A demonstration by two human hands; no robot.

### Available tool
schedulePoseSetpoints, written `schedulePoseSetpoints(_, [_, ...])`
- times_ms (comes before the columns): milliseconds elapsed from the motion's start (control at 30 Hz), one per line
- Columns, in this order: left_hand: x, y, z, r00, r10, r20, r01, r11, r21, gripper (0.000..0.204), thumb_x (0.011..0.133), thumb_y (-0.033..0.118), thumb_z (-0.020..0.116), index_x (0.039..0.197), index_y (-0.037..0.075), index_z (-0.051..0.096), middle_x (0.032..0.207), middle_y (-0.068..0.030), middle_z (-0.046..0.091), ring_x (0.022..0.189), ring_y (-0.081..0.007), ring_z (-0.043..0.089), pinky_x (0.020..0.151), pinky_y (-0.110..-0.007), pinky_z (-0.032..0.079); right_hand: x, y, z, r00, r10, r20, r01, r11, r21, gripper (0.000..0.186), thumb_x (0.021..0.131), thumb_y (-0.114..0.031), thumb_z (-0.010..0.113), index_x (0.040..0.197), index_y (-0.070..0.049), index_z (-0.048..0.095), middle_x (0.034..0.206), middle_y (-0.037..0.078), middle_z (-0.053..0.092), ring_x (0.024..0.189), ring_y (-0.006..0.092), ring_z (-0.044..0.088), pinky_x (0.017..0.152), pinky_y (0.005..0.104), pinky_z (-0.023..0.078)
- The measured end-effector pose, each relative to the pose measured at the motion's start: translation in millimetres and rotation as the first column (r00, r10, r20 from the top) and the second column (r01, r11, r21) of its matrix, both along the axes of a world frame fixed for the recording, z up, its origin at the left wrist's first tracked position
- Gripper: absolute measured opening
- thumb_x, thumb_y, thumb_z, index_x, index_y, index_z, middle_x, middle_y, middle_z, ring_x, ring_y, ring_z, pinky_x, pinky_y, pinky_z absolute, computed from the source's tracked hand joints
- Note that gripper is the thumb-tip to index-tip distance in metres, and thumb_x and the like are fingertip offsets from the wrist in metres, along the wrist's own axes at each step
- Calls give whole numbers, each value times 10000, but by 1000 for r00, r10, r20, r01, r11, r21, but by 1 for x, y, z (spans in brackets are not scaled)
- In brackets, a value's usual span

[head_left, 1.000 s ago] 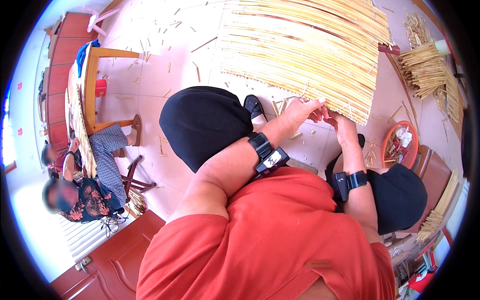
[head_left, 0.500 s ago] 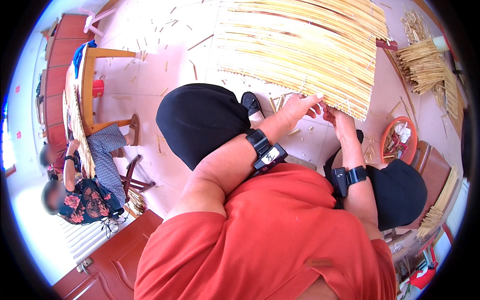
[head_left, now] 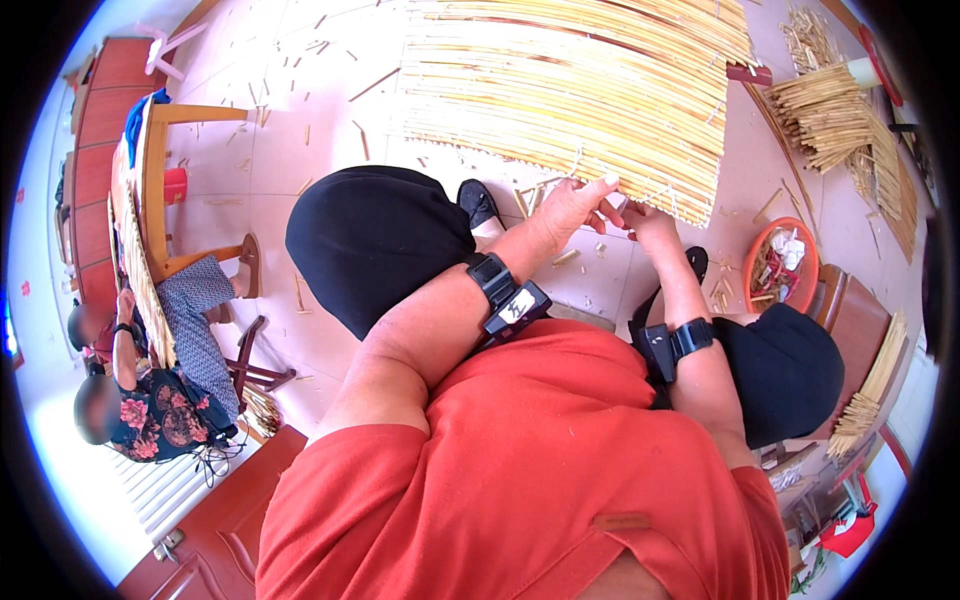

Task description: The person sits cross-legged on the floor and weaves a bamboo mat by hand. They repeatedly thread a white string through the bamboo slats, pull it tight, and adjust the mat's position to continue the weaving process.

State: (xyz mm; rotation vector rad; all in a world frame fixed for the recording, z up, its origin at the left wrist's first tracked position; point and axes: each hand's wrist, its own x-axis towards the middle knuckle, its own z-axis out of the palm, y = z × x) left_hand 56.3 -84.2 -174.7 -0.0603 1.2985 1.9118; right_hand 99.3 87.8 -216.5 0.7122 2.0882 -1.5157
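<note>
A wide mat of pale yellow stalks [head_left: 560, 100], laid side by side and tied with white thread, spreads out in front of my knees. My left hand [head_left: 578, 212] is closed at its near edge, the thumb on top and the other fingers curled below. Just to the right, my right hand [head_left: 652, 230] has its fingers pinched together under the same edge, close to the left fingertips. Whatever lies between those right fingers is too small to make out. White thread ends [head_left: 660, 190] lie on the mat near its close right corner.
At right stand an orange-red basket [head_left: 752, 265] of scraps and a bundle of cut stalks [head_left: 825, 115]. Stalk bits litter the pale tiled floor [head_left: 330, 130]. To the left, a person in a flowered top [head_left: 170, 405] sits by a wooden-framed table [head_left: 155, 185] with another person beyond.
The whole view has shifted, so everything appears farther left. Both hands stay at the mat's near edge, with only slight finger movement.
</note>
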Motion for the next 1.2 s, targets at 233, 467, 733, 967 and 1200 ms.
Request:
schedulePoseSetpoints(233, [2,-1,-4,998,-55,13,55,998,3,717,873,594,540,1301,25,453,1231,-191,554,825,-253,676,540,-275,497,4,5,-7,988,141,-63,-120,957,262,112,819,-125,613,853,-24,649,773,80,664,729,197,628,673,329,488])
schedulePoseSetpoints(467, [12,4,5,997,11,72,-14,999,31,685,941,542,451,1358,2,385,1333,-270,474,947,-319,670,547,-302,536,12,10,-8,972,200,-122,-142,917,372,106,810,-118,593,818,-24,641,749,103,655,707,208,614,660,335,469])
schedulePoseSetpoints(733, [15,-7,10,972,129,195,-136,990,22,562,945,330,548,1339,-20,353,1277,-230,494,970,-319,633,670,-395,548,17,14,5,978,167,-125,-109,920,378,122,781,-153,633,800,-35,657,735,134,657,709,257,630,671,347,478])
schedulePoseSetpoints(967, [8,-75,-11,555,830,-62,-790,502,-351,550,911,8,497,1391,131,258,1248,-132,442,792,-209,596,553,-323,501,17,24,-8,992,64,-110,-34,965,261,109,798,-166,654,763,-64,633,633,9,585,512,102,489,471,262,406])
schedulePoseSetpoints(1200, [-16,-107,-2,556,829,-62,-831,551,-77,330,906,-19,502,1229,22,447,988,-105,566,748,-210,614,648,-322,506,14,13,-1,992,97,-76,-74,964,256,159,792,-187,653,706,-55,629,601,42,604,558,138,542,555,301,432])
